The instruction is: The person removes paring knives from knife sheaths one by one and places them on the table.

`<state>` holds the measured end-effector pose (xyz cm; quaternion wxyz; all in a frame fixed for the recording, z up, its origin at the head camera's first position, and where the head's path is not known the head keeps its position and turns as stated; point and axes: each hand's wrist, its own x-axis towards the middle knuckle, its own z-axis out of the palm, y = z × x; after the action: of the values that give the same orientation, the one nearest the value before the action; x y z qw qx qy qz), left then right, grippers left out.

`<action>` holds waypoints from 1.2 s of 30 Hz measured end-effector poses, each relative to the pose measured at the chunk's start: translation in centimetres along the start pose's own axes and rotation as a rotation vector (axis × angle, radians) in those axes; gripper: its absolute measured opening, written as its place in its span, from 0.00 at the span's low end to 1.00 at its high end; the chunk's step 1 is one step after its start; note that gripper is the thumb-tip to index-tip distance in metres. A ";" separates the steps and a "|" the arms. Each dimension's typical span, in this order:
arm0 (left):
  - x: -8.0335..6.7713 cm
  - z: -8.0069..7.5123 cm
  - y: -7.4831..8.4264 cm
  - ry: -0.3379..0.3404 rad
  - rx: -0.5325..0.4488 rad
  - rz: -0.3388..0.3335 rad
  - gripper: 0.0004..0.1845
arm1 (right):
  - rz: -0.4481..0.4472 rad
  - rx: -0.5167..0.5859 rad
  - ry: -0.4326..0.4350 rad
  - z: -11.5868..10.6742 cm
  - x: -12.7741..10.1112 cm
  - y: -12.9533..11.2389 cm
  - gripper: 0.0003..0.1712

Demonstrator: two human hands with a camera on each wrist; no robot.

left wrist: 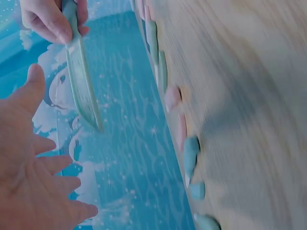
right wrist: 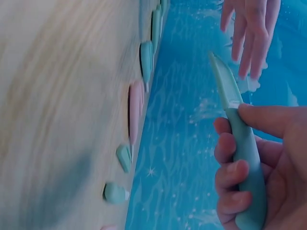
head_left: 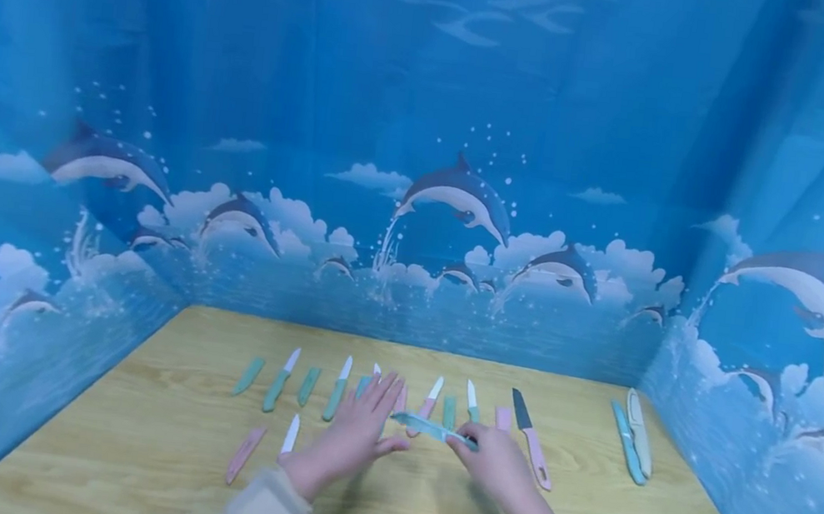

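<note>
A blue dolphin-print cloth point(head_left: 426, 124) walls in the tabletop point(head_left: 134, 462) on its far, left and right sides. Across the middle of the tabletop, nearer the far edge, runs a row of small knives and sheaths point(head_left: 308, 384), green and pink, lying roughly parallel with tips toward the far edge. Toward the right edge two sheathed knives point(head_left: 634, 435), one blue and one cream, lie side by side and touching. A dark-bladed pink knife point(head_left: 530, 437) lies at the right end of the row. Nearer the front edge, left of the hands, lie a pink sheath point(head_left: 244, 453) and a white-bladed knife point(head_left: 290, 434), close together but apart.

The left hand point(head_left: 351, 439) is held over the middle of the tabletop with fingers straight and spread wide, gripping nothing; its fingertips sit just beside the tip of the green knife point(head_left: 431, 429). The right hand point(head_left: 499, 467) grips that knife by the handle, fingers curled round it and thumb pressed along the top near the blade point(right wrist: 225, 86). The knife is held above the tabletop's middle, pointing left toward the open left palm.
</note>
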<state>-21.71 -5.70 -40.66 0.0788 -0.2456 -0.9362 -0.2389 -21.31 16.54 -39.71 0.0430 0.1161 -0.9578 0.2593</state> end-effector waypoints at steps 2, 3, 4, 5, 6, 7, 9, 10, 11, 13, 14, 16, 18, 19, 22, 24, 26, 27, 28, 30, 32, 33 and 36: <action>-0.1 0.4 0.4 -0.033 -0.008 0.015 0.45 | -0.040 -0.016 -0.006 0.3 -0.2 -0.2 0.13; -0.1 0.5 0.6 -0.048 -0.015 0.015 0.44 | -0.059 -0.025 -0.009 0.4 -0.3 -0.3 0.14; -0.2 0.7 0.8 -0.059 -0.024 0.015 0.43 | -0.075 -0.031 -0.013 0.5 -0.4 -0.4 0.14; -0.4 0.9 0.9 -0.068 -0.030 0.015 0.42 | -0.092 -0.037 -0.014 0.5 -0.4 -0.5 0.14; -0.5 1.1 1.0 -0.075 -0.034 0.014 0.41 | -0.102 -0.036 -0.019 0.6 -0.4 -0.5 0.15; -0.6 1.3 1.1 -0.079 -0.034 0.017 0.39 | -0.113 -0.035 -0.024 0.7 -0.4 -0.5 0.15; -0.8 1.5 1.3 -0.076 -0.024 0.026 0.38 | -0.140 -0.035 -0.028 0.8 -0.5 -0.6 0.14; -0.9 1.6 1.3 -0.074 -0.014 0.032 0.37 | -0.155 -0.040 -0.026 0.8 -0.5 -0.6 0.14; -1.0 1.7 1.4 -0.074 -0.003 0.036 0.37 | -0.170 -0.046 -0.023 0.9 -0.5 -0.7 0.14; -1.2 1.7 1.5 -0.068 0.019 0.040 0.35 | -0.198 -0.054 -0.022 1.0 -0.5 -0.8 0.13; -1.3 1.6 1.6 -0.067 0.024 0.034 0.33 | -0.212 -0.055 -0.020 1.1 -0.5 -0.8 0.12; -1.4 1.6 1.7 -0.073 0.027 0.021 0.31 | -0.232 -0.062 -0.018 1.1 -0.5 -0.7 0.12; -1.4 1.5 1.8 -0.081 0.027 0.017 0.29 | -0.246 -0.063 -0.026 1.2 -0.5 -0.7 0.12; -1.3 1.5 1.8 -0.088 0.021 0.016 0.28 | -0.252 -0.061 -0.032 1.3 -0.4 -0.6 0.12; -1.2 1.6 1.6 -0.098 0.005 0.026 0.20 | -0.269 -0.040 -0.056 1.5 -0.5 -0.6 0.13; -1.3 1.8 1.5 -0.097 -0.011 0.024 0.14 | -0.280 -0.018 -0.071 1.6 -0.5 -0.5 0.13; -1.4 1.9 1.4 -0.093 -0.021 0.018 0.11 | -0.296 -0.002 -0.078 1.6 -0.5 -0.5 0.14; -1.4 1.9 1.3 -0.095 -0.026 0.010 0.11 | -0.302 0.002 -0.081 1.6 -0.5 -0.6 0.15; -1.5 1.8 1.2 -0.098 -0.032 0.005 0.11 | -0.307 0.003 -0.083 1.6 -0.5 -0.6 0.15; -1.6 1.7 1.2 -0.108 -0.056 0.002 0.11 | -0.313 0.006 -0.086 1.5 -0.6 -0.6 0.15; -1.6 1.6 1.1 -0.133 -0.101 -0.001 0.11 | -0.312 0.009 -0.095 1.4 -0.6 -0.7 0.15; -1.7 1.5 1.1 -0.149 -0.131 -0.003 0.11 | -0.311 0.012 -0.100 1.3 -0.6 -0.7 0.15; -1.8 1.3 1.0 -0.196 -0.208 -0.009 0.11 | -0.301 0.027 -0.121 1.1 -0.7 -0.7 0.16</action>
<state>-19.69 -5.02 -41.83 -0.0399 -0.2703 -0.9106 -0.3100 -20.44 15.52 -40.37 0.0221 0.2740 -0.9270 0.2552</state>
